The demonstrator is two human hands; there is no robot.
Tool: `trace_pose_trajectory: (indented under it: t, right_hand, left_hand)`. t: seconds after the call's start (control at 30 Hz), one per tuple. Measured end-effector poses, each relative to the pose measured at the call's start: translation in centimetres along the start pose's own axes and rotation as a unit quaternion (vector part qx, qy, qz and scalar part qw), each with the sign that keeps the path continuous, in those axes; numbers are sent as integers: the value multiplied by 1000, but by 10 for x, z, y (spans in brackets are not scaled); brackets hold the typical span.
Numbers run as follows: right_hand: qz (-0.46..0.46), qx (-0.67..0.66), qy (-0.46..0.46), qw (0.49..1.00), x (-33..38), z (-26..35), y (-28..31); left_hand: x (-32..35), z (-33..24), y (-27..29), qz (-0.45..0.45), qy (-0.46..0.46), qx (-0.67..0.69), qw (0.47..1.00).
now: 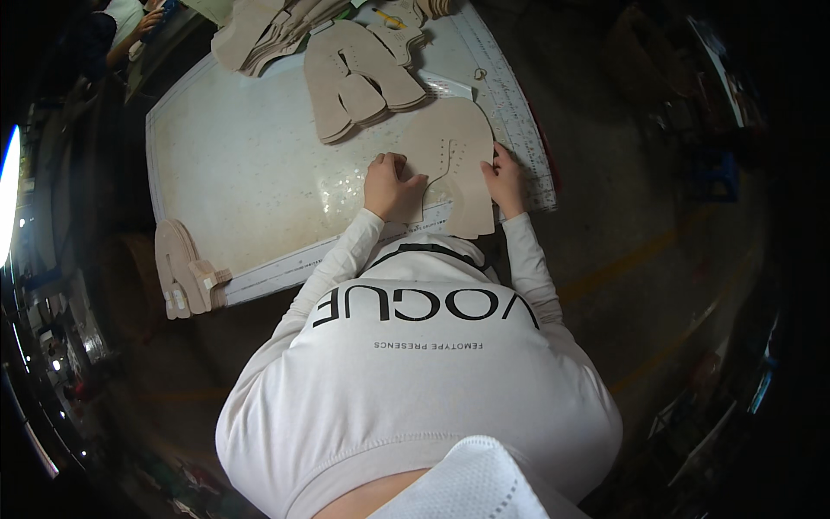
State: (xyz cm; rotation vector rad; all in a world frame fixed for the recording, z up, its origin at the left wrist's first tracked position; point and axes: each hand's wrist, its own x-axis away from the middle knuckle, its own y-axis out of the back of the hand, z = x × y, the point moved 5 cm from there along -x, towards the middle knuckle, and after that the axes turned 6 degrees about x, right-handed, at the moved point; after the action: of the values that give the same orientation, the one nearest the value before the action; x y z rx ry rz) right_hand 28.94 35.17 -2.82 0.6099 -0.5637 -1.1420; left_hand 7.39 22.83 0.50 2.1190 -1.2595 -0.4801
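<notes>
A flat beige shoe-upper piece (462, 125) lies in front of me at the table's near right, its two legs pointing toward me. Two rows of small punched holes and a curved slit run down its middle. At its left edge is my left hand (394, 186), fingers curled and thumb reaching over the piece; the fingertips are partly hidden. My right hand (507, 180) grips the right edge, its thumb on top and the fingers along the outer side.
Beyond it sit a stack of similar beige pieces (356, 95) and more piles (259, 39) at the far edge. Another stack (179, 268) overhangs the near left corner of the white table (233, 164). A yellow tool (391, 19) lies far back. Another person's hand (147, 23) shows at upper left.
</notes>
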Motion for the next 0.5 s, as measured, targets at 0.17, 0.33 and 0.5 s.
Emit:
trace_pose_trajectory:
  t: [0.17,0.33,0.5]
  right_hand:
    - [-25,-1,67,997,-10,3,1]
    - [-82,-84,57,991,-43,-5,12]
    - [-23,-116,14,993,-59,19,-11]
  left_hand:
    - [-13,20,10,28,50,71,996]
    - [-6,52,37,39,109,98,988]
    - [10,41,39,53,50,217,973]
